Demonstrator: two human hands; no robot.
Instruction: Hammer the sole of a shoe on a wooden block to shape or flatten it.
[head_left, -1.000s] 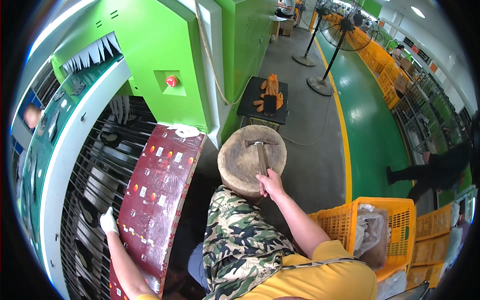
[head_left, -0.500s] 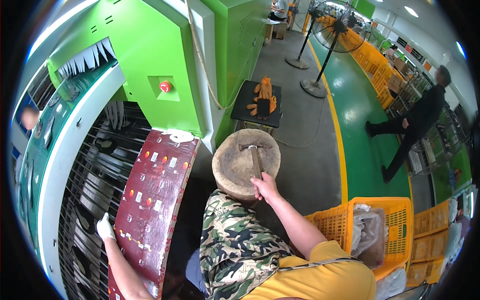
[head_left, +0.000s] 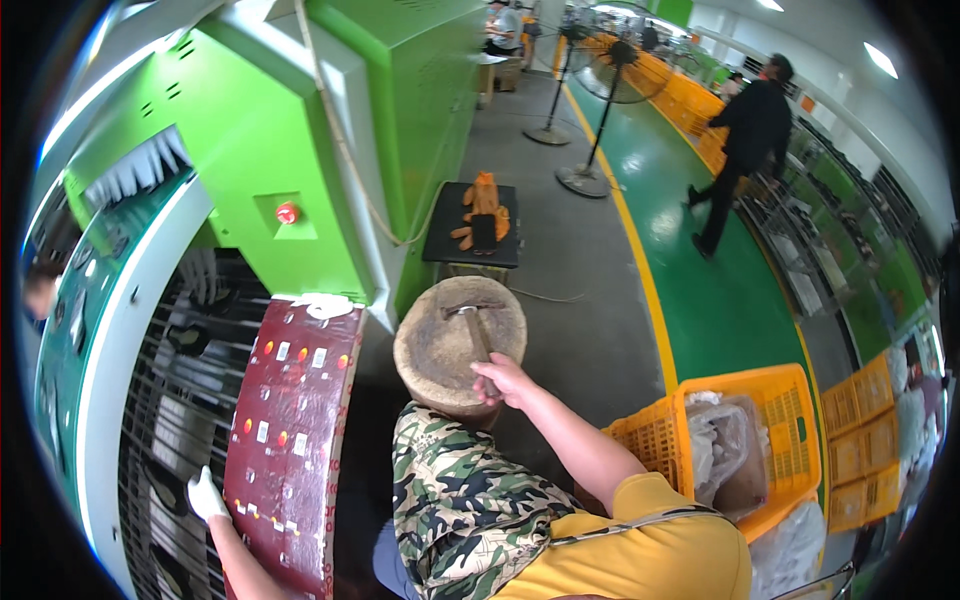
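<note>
The gloved left hand (head_left: pixel 205 495) is gripping the near edge of the dark red board (head_left: pixel 290 430), fingers half hidden behind it. The right hand (head_left: pixel 503 378) is wrapping tight round the hammer (head_left: pixel 476 330) handle on the round wooden block (head_left: pixel 458 345). Grey floor, green machine (head_left: pixel 330 140) alongside. The hammer is lying flat, handle running toward the person, head pointing away.

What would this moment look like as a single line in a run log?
left hand: gloved, on edge of dark red board | right hand: gripping hammer handle on round wooden block | yellow crate at right
</note>
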